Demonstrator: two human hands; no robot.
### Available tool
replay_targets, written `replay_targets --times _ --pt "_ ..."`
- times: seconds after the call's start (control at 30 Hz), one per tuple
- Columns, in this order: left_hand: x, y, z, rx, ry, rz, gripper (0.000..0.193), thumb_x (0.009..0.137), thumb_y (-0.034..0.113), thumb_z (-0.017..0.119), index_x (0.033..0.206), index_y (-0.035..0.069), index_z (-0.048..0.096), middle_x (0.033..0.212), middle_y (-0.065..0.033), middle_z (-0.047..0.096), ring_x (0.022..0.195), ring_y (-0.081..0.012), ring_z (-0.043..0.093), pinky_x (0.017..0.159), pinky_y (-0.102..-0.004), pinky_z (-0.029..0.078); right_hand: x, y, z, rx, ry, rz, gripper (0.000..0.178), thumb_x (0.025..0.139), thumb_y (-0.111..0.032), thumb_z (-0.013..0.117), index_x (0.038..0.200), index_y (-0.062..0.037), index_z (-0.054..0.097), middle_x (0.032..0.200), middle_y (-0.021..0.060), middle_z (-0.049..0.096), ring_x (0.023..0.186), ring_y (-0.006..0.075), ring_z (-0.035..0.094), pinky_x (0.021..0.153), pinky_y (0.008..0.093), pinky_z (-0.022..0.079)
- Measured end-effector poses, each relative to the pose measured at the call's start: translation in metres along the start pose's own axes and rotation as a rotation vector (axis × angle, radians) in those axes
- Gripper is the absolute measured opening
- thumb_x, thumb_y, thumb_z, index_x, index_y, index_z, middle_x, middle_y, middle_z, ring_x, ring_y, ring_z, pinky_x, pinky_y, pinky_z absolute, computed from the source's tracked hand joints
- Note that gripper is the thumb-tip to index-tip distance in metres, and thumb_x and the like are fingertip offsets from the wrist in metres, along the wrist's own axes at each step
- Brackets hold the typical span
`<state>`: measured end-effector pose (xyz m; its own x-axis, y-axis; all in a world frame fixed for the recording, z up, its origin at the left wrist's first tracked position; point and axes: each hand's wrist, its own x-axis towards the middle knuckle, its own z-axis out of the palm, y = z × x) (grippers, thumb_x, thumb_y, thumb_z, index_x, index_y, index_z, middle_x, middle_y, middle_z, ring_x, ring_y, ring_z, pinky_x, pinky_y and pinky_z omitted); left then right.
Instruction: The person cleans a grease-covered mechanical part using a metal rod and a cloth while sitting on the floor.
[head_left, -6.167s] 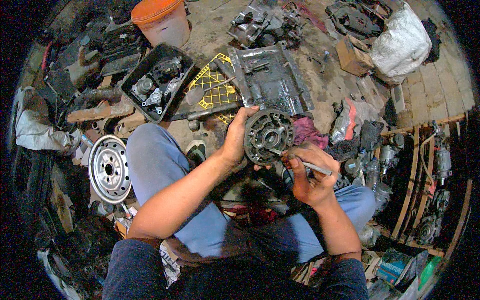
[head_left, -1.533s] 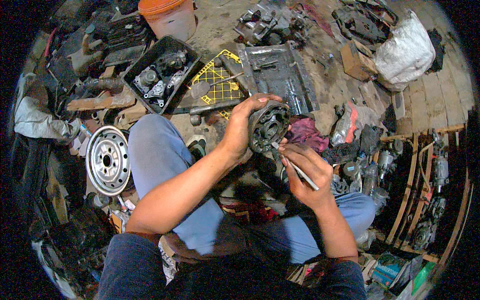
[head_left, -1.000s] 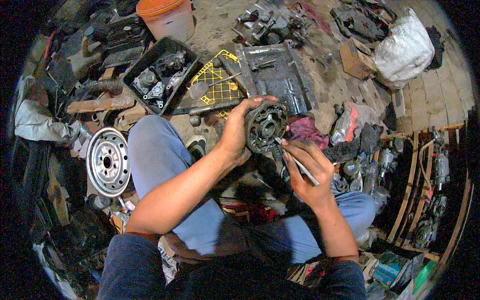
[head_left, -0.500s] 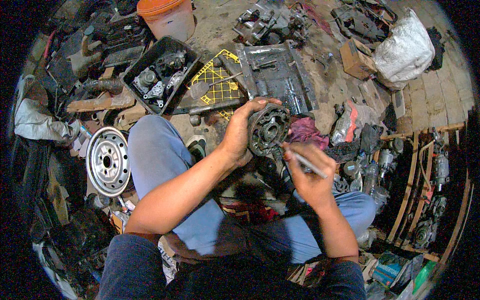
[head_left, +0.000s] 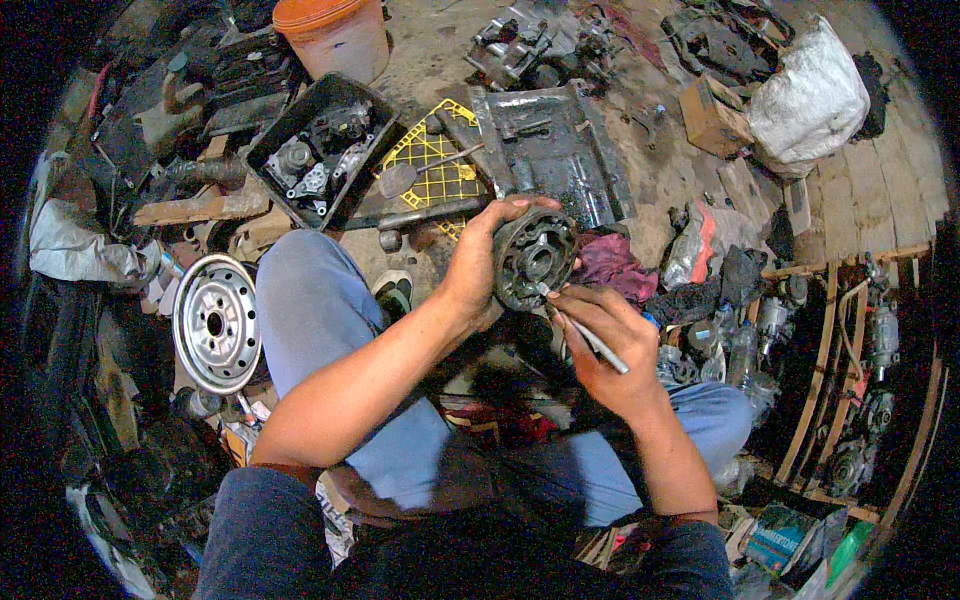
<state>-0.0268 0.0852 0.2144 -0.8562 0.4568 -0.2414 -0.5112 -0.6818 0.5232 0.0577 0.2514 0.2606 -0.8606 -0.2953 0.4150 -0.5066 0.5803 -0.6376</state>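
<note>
Just above the middle of the frame we find the round metal part (head_left: 536, 258), dark and greasy, its open face with the central hub turned up toward the camera. The left hand (head_left: 472, 262) clasps it from the left, one digit curved over the upper rim, and we make out fingertips past its right edge. The right hand (head_left: 612, 345) sits just beyond the lower right of the part, its fingers pinched together on a slim pale rod (head_left: 602, 346). The rod's long axis slants from lower right to upper left, its tip at the lower edge of the part's face, below the hub. So the part lies up and left of the right fingertips; the left hand is the nearer, in direct contact. Whether the right fingers also brush the rim, we cannot tell. Just right of the part we see a maroon cloth (head_left: 612, 266); above it, a dark metal panel (head_left: 550, 160).
</note>
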Motion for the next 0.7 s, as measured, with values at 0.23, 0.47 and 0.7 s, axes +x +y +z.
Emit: replay_targets --times 0.23,0.47,0.7 --pt "0.0012 0.0010 0.0025 -0.015 -0.005 -0.006 0.047 0.094 0.035 0.042 0.120 -0.001 0.058 0.109 -0.0203 0.068 0.093 -0.0360 0.069 0.087 -0.0489 0.058 0.0007 0.0009 -0.0023 -0.006 0.003 0.003 0.021 0.081 0.007 0.069 0.101 0.0025 0.071 0.099 0.0165 0.071 0.085 0.0292 0.070 0.076 0.0341 0.056" --pt "0.0015 0.0010 0.0006 -0.002 -0.015 -0.013 0.048 0.093 0.035 0.043 0.120 -0.001 0.058 0.111 -0.0204 0.068 0.096 -0.0358 0.069 0.088 -0.0508 0.057 0.0039 -0.0006 -0.0045 -0.068 0.004 0.008 0.022 0.082 0.008 0.069 0.103 0.0017 0.071 0.097 0.0169 0.071 0.083 0.0293 0.071 0.075 0.0349 0.056" --pt "0.0005 0.0051 0.0039 0.024 0.004 0.003 0.048 0.092 0.035 0.043 0.120 -0.001 0.058 0.112 -0.0206 0.068 0.094 -0.0371 0.069 0.087 -0.0498 0.058 0.0023 -0.0019 -0.0010 -0.039 0.044 -0.037 0.019 0.081 0.008 0.069 0.099 0.0022 0.070 0.096 0.0165 0.071 0.083 0.0283 0.071 0.074 0.0344 0.056"
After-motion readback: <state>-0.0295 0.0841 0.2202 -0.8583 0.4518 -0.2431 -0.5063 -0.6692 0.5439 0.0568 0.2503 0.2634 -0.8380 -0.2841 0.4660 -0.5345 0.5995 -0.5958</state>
